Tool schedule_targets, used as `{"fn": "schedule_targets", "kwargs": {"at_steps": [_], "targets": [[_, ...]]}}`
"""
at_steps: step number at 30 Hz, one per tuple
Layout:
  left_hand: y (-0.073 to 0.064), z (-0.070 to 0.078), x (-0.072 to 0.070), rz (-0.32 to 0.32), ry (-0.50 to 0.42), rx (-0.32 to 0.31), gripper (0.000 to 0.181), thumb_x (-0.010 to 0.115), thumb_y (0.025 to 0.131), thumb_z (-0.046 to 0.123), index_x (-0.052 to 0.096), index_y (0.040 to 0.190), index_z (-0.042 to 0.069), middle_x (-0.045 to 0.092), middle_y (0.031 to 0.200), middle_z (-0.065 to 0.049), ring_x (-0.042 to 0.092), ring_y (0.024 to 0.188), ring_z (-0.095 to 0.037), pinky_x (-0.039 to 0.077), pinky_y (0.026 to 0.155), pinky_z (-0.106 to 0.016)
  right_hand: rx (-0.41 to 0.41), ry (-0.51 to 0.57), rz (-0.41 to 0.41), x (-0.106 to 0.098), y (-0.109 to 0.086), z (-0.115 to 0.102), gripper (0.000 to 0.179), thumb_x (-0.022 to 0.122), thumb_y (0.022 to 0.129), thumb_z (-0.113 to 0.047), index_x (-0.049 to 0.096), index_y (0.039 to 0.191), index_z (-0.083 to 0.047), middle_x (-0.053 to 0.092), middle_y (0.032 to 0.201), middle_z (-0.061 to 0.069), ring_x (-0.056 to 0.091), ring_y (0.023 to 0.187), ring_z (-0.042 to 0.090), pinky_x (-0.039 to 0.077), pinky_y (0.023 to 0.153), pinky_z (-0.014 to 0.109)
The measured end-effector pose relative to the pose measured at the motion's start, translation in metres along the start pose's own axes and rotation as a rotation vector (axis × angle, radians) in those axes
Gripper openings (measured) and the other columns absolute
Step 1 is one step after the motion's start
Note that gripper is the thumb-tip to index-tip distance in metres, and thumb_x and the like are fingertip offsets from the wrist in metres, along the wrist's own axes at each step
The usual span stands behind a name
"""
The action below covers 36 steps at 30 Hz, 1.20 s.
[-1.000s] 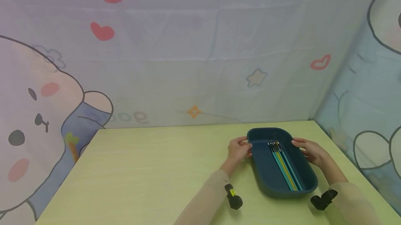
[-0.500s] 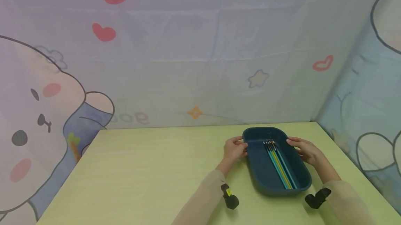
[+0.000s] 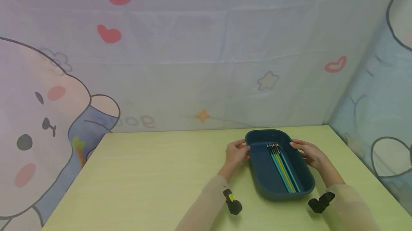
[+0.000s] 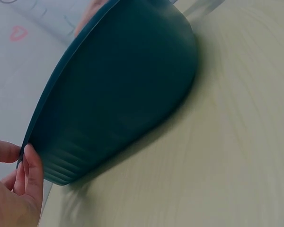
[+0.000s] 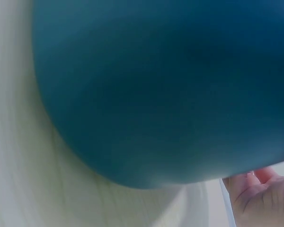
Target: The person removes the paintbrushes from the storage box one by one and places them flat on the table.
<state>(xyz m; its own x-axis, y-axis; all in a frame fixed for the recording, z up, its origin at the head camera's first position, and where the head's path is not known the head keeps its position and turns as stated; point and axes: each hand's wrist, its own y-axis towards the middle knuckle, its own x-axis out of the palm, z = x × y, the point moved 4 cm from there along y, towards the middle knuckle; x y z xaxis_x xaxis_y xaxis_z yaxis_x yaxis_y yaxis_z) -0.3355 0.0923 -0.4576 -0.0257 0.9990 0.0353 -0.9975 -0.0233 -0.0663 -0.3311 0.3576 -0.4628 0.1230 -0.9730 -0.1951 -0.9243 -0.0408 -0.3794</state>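
Observation:
A dark teal tray (image 3: 268, 181) with rounded corners stands at the right of the table, its long side running away from me. Several slim paintbrushes (image 3: 283, 168), turquoise and yellow, lie side by side in it, tips toward the far end. My left hand (image 3: 236, 153) pinches the rim at the far left, thumb and fingertips on either side, as the left wrist view shows with the hand (image 4: 19, 184) at lower left. My right hand (image 3: 312, 155) grips the rim on the right side; in the right wrist view its fingers are partly hidden behind the tray wall (image 5: 156, 109).
The pale yellow table (image 3: 151, 173) stretches to the left of the tray. A printed cloth (image 3: 180, 52) hangs along its back edge, and another cloth panel (image 3: 379, 91) stands at the right side.
The tray, with the paintbrushes in it, has shifted a little to the left in the head view, and both hands have moved along with it. Their hold on the rim looks the same.

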Motion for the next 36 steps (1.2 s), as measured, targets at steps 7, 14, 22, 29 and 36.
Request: {"fn": "schedule_targets", "kwargs": {"at_steps": [7, 14, 22, 29, 36], "targets": [[0.001, 0.001, -0.01, 0.016, 0.001, 0.004, 0.036, 0.066, 0.084, -0.002, 0.065, 0.119, -0.003, 0.072, 0.087, -0.015, 0.056, 0.051, -0.004, 0.058, 0.053, -0.021, 0.013, -0.014, -0.001, 0.01, 0.001, -0.005, 0.076, 0.048, 0.098, -0.042, 0.013, 0.153, -0.003, 0.014, 0.158, 0.024, 0.022, 0.143, 0.044, 0.047, 0.097, 0.037], [0.003, -0.001, -0.019, 0.031, 0.005, 0.0, 0.035, 0.066, 0.083, -0.001, 0.066, 0.118, -0.001, 0.072, 0.086, -0.013, 0.058, 0.053, -0.005, 0.058, 0.054, -0.023, 0.016, -0.007, -0.02, 0.018, 0.004, -0.008, 0.074, 0.047, 0.099, -0.039, 0.011, 0.154, -0.005, 0.008, 0.159, 0.023, 0.016, 0.145, 0.045, 0.046, 0.101, 0.041], [0.002, 0.001, -0.03, 0.034, 0.014, 0.024, 0.035, 0.066, 0.084, -0.002, 0.065, 0.119, -0.002, 0.072, 0.088, -0.015, 0.061, 0.055, -0.008, 0.057, 0.053, -0.021, -0.003, -0.009, -0.035, 0.03, 0.006, -0.011, 0.073, 0.047, 0.1, -0.04, 0.011, 0.154, -0.006, 0.009, 0.159, 0.023, 0.017, 0.144, 0.045, 0.049, 0.092, 0.032], [0.0, 0.002, -0.034, 0.036, 0.016, 0.021, 0.035, 0.065, 0.084, -0.002, 0.066, 0.119, -0.002, 0.072, 0.089, -0.016, 0.058, 0.054, -0.004, 0.059, 0.055, -0.023, -0.007, 0.005, -0.04, 0.035, 0.004, -0.012, 0.074, 0.047, 0.1, -0.04, 0.011, 0.154, -0.006, 0.012, 0.158, 0.024, 0.022, 0.143, 0.044, 0.053, 0.083, 0.026], [0.0, 0.002, -0.036, 0.046, 0.018, 0.013, 0.035, 0.066, 0.084, -0.001, 0.066, 0.119, -0.001, 0.071, 0.088, -0.015, 0.061, 0.059, -0.007, 0.059, 0.056, -0.023, 0.011, 0.015, -0.079, 0.035, 0.006, -0.012, 0.074, 0.045, 0.1, -0.04, 0.008, 0.154, -0.006, 0.013, 0.158, 0.024, 0.021, 0.144, 0.043, 0.053, 0.082, 0.023]]}}
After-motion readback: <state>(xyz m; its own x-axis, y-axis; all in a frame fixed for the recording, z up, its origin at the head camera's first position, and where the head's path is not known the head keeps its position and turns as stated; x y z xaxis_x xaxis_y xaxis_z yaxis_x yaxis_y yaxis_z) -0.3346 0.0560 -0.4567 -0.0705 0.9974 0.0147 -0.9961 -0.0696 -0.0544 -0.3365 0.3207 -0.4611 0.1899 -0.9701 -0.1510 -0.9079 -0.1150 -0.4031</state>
